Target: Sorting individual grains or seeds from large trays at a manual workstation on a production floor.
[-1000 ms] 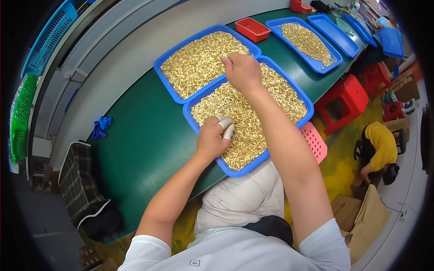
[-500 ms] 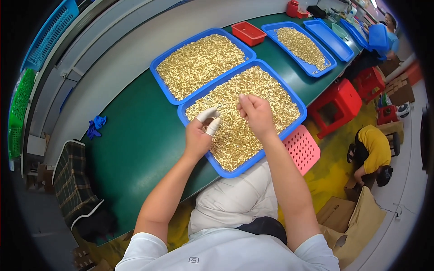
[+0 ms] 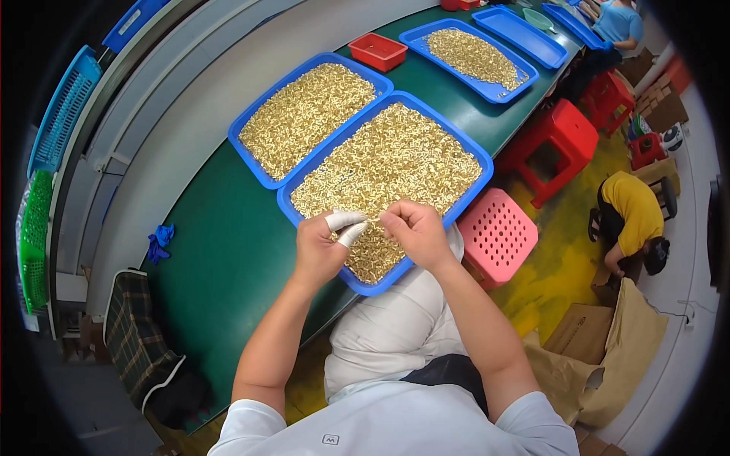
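Over the near part of a blue tray (image 3: 487,163) my left hand (image 3: 323,247) and my right hand (image 3: 418,232) are brought close together, fingertips almost touching. White finger cots (image 3: 346,220) cover the left thumb and forefinger, whose tips are pinched together. The right thumb and forefinger also pinch. Whatever sits between the fingertips is too small to make out. Beneath both hands lies a thick spread of small gold-coloured metal pieces (image 3: 403,152), each a short tube or pin shape.
Behind it stand a second blue tray (image 3: 237,125) of such pieces, a red basket (image 3: 378,53) and a partly filled blue tray (image 3: 525,87). A blue glove (image 3: 159,243) lies on the green table (image 3: 205,304). Stools (image 3: 498,235) stand right; two people are beyond.
My hands have come together and nearer to me; before, they were apart, with the left finger and thumb spread. The view has shifted, so the trays appear further left.
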Available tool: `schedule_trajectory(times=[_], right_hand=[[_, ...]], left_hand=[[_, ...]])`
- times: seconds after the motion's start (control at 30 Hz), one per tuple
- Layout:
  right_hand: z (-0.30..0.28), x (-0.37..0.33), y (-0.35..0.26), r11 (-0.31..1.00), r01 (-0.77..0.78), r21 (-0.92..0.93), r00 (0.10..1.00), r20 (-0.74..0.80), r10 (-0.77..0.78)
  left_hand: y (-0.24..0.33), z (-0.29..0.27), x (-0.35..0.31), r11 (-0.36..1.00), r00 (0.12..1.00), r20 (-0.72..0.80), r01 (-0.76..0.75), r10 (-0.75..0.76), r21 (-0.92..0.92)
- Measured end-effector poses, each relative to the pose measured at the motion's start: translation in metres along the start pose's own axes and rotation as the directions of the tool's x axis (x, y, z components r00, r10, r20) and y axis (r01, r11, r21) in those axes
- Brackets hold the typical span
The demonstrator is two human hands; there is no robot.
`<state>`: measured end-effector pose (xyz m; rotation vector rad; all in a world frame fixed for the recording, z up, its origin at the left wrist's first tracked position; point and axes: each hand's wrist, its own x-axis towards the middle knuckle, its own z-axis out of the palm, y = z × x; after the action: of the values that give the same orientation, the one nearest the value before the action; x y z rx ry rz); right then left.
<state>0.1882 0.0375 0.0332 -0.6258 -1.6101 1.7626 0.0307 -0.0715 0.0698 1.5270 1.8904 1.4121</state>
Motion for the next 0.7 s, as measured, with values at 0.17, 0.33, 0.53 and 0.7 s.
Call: schedule_trajectory(times=[0.17,0.33,0.53,0.7], right_hand=[[-0.005,-0.005,-0.005,0.99,-0.137,-0.031,0.99,0.035,0.138],[0.003,-0.005,0.007,0.997,0.019,-0.075,1.0,0.012,-0.018],[0.0,-0.004,0.01,0.997,-0.036,-0.064,0.999,0.024,0.038],[-0.002,-0.006,0.021,0.997,0.021,-0.075,0.999,-0.03,-0.024]], left_hand=[[0.004,-0.001,0.003,1.0,0.999,0.033,-0.026,0.026,-0.008],[0.004,-0.003,0.002,0.998,0.997,0.079,-0.011,0.006,0.065],[0.007,0.0,0.007,0.998,0.996,0.091,0.012,-0.017,0.058],[0.012,-0.006,0.016,0.989,0.98,0.175,0.068,-0.09,0.13]])
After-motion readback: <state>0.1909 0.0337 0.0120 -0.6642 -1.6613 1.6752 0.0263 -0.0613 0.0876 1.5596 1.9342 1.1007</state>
